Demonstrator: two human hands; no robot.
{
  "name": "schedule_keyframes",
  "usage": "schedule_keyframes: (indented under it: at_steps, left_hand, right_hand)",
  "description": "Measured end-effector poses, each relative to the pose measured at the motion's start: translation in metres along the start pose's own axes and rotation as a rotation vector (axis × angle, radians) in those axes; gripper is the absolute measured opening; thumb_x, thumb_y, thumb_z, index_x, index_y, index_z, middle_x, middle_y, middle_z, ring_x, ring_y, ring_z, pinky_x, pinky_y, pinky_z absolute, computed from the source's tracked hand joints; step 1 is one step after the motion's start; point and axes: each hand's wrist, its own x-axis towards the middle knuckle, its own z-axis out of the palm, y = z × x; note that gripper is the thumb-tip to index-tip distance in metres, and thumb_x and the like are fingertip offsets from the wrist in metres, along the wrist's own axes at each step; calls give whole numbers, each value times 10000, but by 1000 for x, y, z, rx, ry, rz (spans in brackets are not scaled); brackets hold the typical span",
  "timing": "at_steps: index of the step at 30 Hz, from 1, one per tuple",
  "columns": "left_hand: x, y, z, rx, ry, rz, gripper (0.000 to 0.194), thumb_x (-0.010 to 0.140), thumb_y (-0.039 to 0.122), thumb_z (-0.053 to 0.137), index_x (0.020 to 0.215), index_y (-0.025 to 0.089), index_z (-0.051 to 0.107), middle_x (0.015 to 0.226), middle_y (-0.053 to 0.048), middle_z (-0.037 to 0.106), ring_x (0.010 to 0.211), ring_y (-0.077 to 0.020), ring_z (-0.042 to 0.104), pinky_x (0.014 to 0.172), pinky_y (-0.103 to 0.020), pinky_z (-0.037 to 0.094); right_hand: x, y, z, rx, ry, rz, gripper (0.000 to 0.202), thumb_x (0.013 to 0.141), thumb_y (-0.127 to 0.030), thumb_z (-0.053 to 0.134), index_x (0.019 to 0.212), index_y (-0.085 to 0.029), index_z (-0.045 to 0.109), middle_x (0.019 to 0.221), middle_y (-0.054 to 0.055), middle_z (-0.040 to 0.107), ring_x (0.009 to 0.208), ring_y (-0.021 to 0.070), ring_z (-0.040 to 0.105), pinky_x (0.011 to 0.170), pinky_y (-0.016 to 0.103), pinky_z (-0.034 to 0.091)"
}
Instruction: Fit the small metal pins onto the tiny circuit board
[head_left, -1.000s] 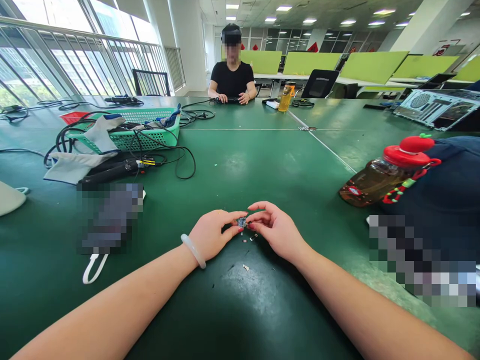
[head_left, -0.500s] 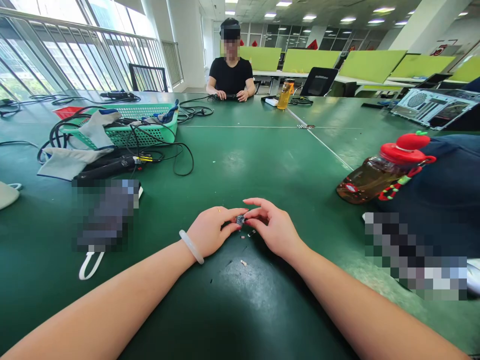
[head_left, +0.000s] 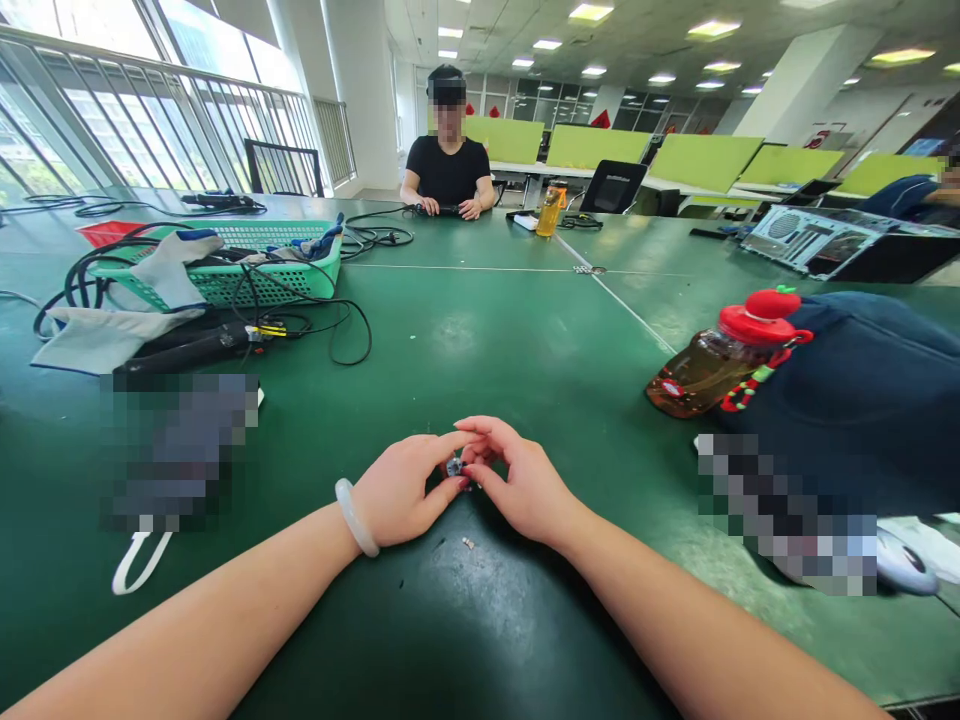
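Just above the green table (head_left: 465, 330), a small dark grey-blue piece (head_left: 454, 466) sits between the fingertips of both hands. Its exact kind is too small to make out. My left hand (head_left: 401, 487), with a pale bangle at the wrist, pinches it from the left between thumb and forefinger. From the right, my right hand (head_left: 529, 490) has its thumb tip against the piece. Its other fingers curl behind and touch the left fingertips, partly hiding the piece. A tiny pale fragment (head_left: 469, 543) lies on the table nearer to me.
At left stand a green basket (head_left: 300, 275) with cables and gloves, and a blurred-out dark object (head_left: 187, 440) with a white strap. To the right are a red-lidded bottle (head_left: 697, 365), dark cloth (head_left: 862, 390) and a mouse (head_left: 904, 562). A person (head_left: 448, 165) sits opposite.
My right fingers have closed in over the small piece and now meet the left fingertips. Loose bits beneath are mostly covered. The whole view has shifted slightly.
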Motion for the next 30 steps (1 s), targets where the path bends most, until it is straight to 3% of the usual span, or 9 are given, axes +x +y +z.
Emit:
schedule_keyframes:
  at_steps: [4, 8, 14, 25, 30]
  left_hand:
    - [0, 0, -1, -54, 29, -29, 370, 811, 185, 441, 1178, 227, 467, 973, -27, 636, 827, -161, 574, 786, -310, 436]
    - [3, -4, -3, -69, 81, -176, 273, 827, 182, 387, 1056, 215, 533, 842, -9, 638, 692, -138, 568, 692, -284, 447]
    - [7, -11, -3, -111, 149, -276, 235, 852, 238, 372, 968, 202, 573, 835, -12, 646, 741, -149, 588, 729, -290, 457]
    - [7, -14, 0, -66, 83, -252, 297, 851, 217, 390, 1097, 238, 554, 927, -19, 660, 888, -174, 583, 838, -344, 445]
    - [7, -12, 0, -50, 81, -267, 233, 831, 245, 458, 1027, 231, 583, 895, -14, 652, 831, -168, 591, 799, -328, 456]
  right_hand:
    - [0, 1, -4, -159, -13, 52, 448, 765, -100, 534, 1176, -255, 449, 784, -37, 605, 721, 102, 558, 737, 270, 460]
    - [-3, 4, -10, -477, -93, 40, 233, 705, -226, 675, 929, -230, 611, 862, 6, 602, 859, 162, 527, 792, 318, 432]
    - [-4, 6, -5, -618, -161, 18, 19, 760, -223, 634, 769, -206, 634, 845, 11, 598, 863, 159, 509, 784, 292, 425]
    - [1, 9, -1, -827, -226, -160, 134, 847, -164, 493, 775, -158, 606, 780, 46, 565, 771, 164, 488, 729, 299, 414]
    - [1, 8, -1, -793, -137, -184, 150, 851, -124, 439, 769, -169, 558, 797, 44, 538, 769, 162, 472, 722, 298, 403]
